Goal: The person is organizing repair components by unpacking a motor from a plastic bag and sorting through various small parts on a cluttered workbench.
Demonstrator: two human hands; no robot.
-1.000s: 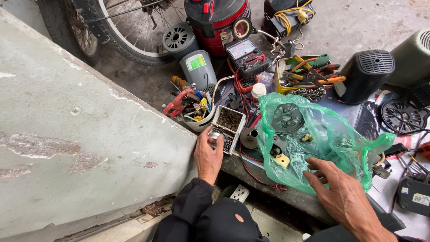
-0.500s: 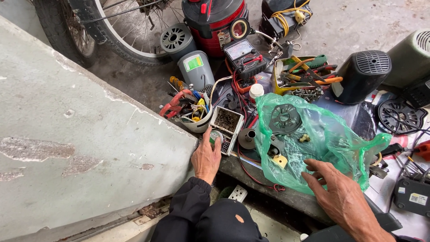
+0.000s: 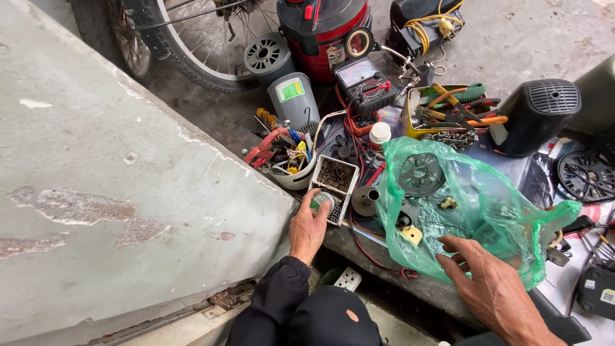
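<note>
A big grey concrete slab fills the left side. Next to it, the left hand has its fingers wrapped around a small round shiny tin. The tin sits on the near end of a long white tray of dark bits. To the right lies a thin see-through green plastic bag with a round black fan part inside. The right hand presses on the bag's near edge, fingers spread apart.
</note>
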